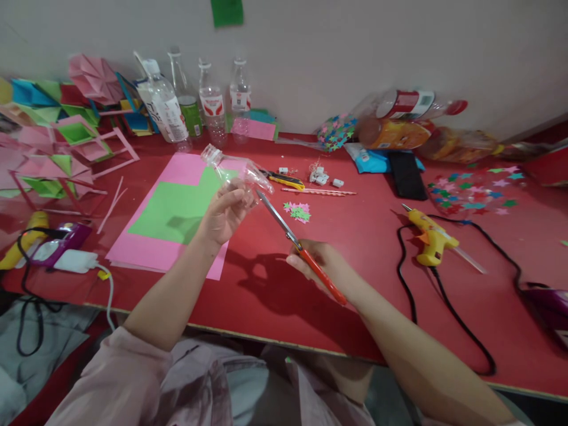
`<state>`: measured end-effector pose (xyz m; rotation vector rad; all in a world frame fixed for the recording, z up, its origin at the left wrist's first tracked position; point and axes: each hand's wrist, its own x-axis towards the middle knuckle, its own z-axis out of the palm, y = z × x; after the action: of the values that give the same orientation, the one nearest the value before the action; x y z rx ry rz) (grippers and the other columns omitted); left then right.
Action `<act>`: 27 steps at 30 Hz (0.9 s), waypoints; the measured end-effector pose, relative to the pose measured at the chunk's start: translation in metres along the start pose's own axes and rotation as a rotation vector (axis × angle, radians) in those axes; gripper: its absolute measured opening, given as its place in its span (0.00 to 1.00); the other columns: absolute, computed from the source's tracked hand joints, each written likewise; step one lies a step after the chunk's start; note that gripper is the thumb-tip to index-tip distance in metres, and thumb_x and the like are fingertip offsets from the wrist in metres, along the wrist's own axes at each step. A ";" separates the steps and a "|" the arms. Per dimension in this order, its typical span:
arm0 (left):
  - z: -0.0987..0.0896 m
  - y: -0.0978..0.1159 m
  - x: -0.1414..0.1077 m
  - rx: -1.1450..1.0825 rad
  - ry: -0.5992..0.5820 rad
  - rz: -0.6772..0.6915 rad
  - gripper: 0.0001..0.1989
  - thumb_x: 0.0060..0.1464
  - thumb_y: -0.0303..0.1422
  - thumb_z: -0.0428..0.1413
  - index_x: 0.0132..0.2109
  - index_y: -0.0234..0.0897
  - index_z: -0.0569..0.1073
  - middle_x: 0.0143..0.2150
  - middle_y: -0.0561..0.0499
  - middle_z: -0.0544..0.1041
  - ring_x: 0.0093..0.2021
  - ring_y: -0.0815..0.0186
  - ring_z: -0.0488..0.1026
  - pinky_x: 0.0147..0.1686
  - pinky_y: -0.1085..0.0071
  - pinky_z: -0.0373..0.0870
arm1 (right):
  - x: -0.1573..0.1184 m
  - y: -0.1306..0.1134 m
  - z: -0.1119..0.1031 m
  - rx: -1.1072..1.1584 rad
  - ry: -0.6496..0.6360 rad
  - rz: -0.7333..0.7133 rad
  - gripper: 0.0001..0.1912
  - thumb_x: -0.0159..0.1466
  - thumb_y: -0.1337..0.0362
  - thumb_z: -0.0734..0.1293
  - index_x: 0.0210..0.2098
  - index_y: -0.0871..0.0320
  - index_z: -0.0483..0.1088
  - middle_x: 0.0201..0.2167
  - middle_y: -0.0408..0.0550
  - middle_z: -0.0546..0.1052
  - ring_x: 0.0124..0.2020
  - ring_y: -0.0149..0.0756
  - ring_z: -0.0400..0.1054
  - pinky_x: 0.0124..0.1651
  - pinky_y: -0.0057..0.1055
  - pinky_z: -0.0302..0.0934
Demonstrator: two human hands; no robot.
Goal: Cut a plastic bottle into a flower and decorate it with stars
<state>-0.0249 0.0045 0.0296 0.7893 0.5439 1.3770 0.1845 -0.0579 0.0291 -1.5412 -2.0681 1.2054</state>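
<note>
My left hand (228, 210) is closed around a clear plastic bottle piece (215, 157), its neck toward the upper left and loose, thin plastic spreading to the right. In my right hand (326, 266) is a pair of scissors (281, 223) with red handles, pointing up and left. The blades look closed or nearly so, and their tip is close to the plastic; whether they touch it I cannot tell. Under my left hand lie green paper (173, 210) and pink paper (213, 266). Small pink and green paper stars (298, 212) lie beyond the scissors.
A yellow glue gun (430, 236) with a black cord lies at right, near a black phone (407, 176). Several upright bottles (210, 106) line the wall. Paper lanterns (75, 136) crowd the left. A yellow cutter knife (286, 180) lies behind the stars.
</note>
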 end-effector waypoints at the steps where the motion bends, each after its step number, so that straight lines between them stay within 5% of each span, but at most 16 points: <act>1: 0.000 -0.001 0.000 0.016 -0.006 0.005 0.10 0.41 0.32 0.62 0.28 0.37 0.67 0.20 0.59 0.65 0.24 0.76 0.64 0.32 0.75 0.66 | 0.000 0.000 0.000 -0.001 0.007 -0.006 0.28 0.56 0.35 0.57 0.24 0.56 0.58 0.16 0.37 0.57 0.18 0.26 0.51 0.23 0.27 0.44; 12: -0.003 -0.011 0.005 0.292 0.069 0.024 0.15 0.46 0.43 0.62 0.32 0.36 0.69 0.27 0.52 0.76 0.29 0.70 0.74 0.36 0.70 0.69 | 0.004 0.006 0.002 0.047 0.045 0.021 0.30 0.53 0.32 0.58 0.20 0.54 0.52 0.14 0.37 0.57 0.18 0.27 0.50 0.23 0.28 0.46; 18: -0.001 -0.011 0.006 0.261 0.186 0.112 0.30 0.41 0.40 0.66 0.49 0.40 0.62 0.24 0.59 0.73 0.26 0.72 0.71 0.34 0.72 0.67 | 0.005 0.005 0.003 0.023 0.025 0.037 0.30 0.53 0.33 0.59 0.20 0.54 0.53 0.15 0.37 0.57 0.19 0.27 0.50 0.23 0.27 0.45; 27: 0.002 0.003 -0.003 0.059 0.017 -0.023 0.28 0.40 0.28 0.64 0.51 0.42 0.66 0.27 0.58 0.71 0.31 0.72 0.72 0.40 0.72 0.69 | 0.001 -0.001 0.004 0.054 0.021 0.030 0.27 0.55 0.36 0.60 0.22 0.56 0.57 0.16 0.37 0.58 0.19 0.26 0.51 0.24 0.27 0.46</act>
<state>-0.0261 0.0017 0.0330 0.8170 0.6074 1.3529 0.1810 -0.0588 0.0270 -1.5591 -1.9893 1.2406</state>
